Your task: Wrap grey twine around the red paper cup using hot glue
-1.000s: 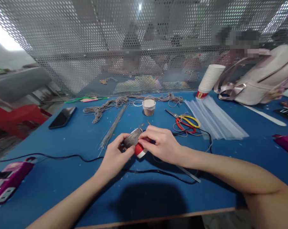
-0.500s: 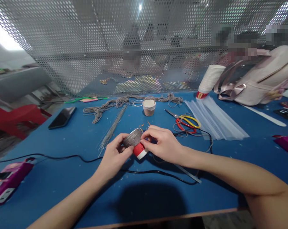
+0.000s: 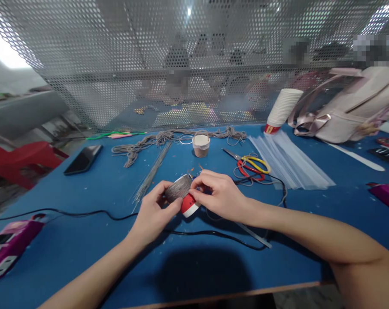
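A red and white paper cup lies tilted in my left hand, whose thumb and fingers grip it from the left. Grey cord is wound in close rows around its upper part. My right hand is at the cup's right side, thumb and forefinger pinched together on the cord against the wall. A loose strand hangs below the right hand. Something blue shows behind the right fingers, mostly hidden. Beyond the hands stands a small lidded tub with a brownish lower wall.
Scissors with red and yellow handles lie right of centre, beside translucent strips. Stacked paper cups and a pale backpack stand behind. Grey cord bundles, thin wires, a phone and a black cable lie around.
The cup has tilted slightly and shifted a little in my left hand. My right hand keeps its pinch at nearly the same spot.
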Tool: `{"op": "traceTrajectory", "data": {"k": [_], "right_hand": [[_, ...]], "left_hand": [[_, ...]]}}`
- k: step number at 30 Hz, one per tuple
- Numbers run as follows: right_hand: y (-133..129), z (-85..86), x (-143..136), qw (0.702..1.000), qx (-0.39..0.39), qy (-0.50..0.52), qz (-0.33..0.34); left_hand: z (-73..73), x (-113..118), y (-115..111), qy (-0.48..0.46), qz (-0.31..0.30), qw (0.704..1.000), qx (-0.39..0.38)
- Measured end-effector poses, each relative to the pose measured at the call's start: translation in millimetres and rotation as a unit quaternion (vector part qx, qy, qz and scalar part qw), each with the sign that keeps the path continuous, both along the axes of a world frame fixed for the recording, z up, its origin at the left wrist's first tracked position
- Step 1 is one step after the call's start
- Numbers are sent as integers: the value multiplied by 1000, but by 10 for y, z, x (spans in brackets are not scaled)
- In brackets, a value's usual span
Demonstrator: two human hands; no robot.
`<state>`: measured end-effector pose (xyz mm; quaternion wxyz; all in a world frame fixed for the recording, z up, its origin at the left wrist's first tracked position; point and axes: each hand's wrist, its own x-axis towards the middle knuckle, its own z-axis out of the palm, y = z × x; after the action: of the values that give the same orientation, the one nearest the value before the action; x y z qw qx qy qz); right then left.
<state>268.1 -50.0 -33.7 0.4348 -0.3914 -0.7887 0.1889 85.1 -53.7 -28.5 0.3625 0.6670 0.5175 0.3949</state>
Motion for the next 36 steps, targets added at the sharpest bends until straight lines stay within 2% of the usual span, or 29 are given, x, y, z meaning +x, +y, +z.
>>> {"op": "traceTrajectory", "data": {"k": [23, 36], "right_hand": [[27, 28, 8, 999, -42, 20, -3], [26, 41, 7, 999, -34, 22, -1]], "left_hand": [[-8, -58, -12, -19, -5, 1000, 12], [-9, -80, -2, -21, -4, 999, 24]]}}
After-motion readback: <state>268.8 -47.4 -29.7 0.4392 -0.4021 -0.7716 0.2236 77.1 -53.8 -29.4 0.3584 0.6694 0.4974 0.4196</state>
